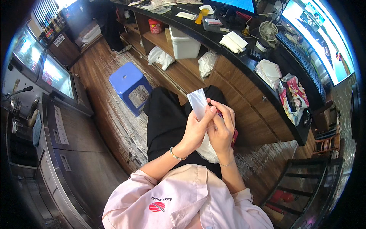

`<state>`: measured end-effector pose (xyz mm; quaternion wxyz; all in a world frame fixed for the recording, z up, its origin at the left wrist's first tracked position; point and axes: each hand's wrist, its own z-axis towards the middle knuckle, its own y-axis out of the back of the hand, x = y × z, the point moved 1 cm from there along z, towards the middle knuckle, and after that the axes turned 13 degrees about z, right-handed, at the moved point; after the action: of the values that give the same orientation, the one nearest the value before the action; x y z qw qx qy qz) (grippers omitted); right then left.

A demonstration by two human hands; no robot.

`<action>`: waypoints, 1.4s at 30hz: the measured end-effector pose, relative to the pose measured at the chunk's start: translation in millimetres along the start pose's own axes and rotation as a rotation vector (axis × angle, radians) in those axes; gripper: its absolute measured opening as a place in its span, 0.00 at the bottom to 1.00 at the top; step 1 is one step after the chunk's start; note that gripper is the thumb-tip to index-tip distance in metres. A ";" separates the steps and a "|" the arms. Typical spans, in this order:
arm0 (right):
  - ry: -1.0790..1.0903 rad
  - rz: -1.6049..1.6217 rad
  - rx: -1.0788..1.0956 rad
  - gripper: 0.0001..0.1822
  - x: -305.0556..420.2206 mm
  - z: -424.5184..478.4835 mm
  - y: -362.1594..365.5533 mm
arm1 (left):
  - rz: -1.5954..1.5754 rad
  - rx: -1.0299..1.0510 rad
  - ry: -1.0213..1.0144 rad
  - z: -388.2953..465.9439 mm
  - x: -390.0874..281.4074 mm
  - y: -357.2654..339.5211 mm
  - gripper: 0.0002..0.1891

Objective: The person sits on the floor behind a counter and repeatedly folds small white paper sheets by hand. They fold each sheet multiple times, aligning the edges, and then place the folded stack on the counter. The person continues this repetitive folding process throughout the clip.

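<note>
Over my lap, a small translucent white sleeve [198, 100], paper or thin plastic, is between my two hands with its upper end sticking up. My left hand [194, 130], with a beaded bracelet at the wrist, pinches it with the thumb on top. My right hand [223, 128] curls its fingers around the sleeve's right side and lower part, which are mostly hidden. Below both hands a white plastic bag [208, 151] rests on my lap. A red printed package [235, 136] shows partly behind my right hand.
A blue plastic stool [125, 78] stands ahead left. Along the right runs a black-topped counter [208, 37] with folded napkins [233, 42], a small fan [268, 31] and a tissue pack [293, 97]. Steel cabinets [77, 154] line the left. Another person [110, 28] stands farther off.
</note>
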<state>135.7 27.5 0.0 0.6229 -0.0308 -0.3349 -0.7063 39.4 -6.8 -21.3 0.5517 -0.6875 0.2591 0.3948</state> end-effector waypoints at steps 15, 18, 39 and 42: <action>-0.783 0.764 -0.057 0.12 1.3 -28.8 0.8 | 0.130 -0.033 -0.200 2.0 -1.1 8.4 0.25; -0.917 0.946 -0.037 0.05 4.7 -31.7 6.0 | 0.099 -0.072 -0.218 -0.5 -9.3 6.5 0.22; -0.743 0.906 0.171 0.13 -13.7 -12.8 25.5 | -0.022 -0.134 -0.267 11.5 -13.4 19.2 0.17; -0.509 0.649 -0.050 0.11 -38.6 28.5 42.8 | -0.017 -0.179 -0.294 18.6 -18.4 28.5 0.15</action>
<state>172.1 75.2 22.9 0.7098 -0.3235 -0.4338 -0.4509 1.9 2.3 -23.3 0.5235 -0.6709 0.1339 0.5079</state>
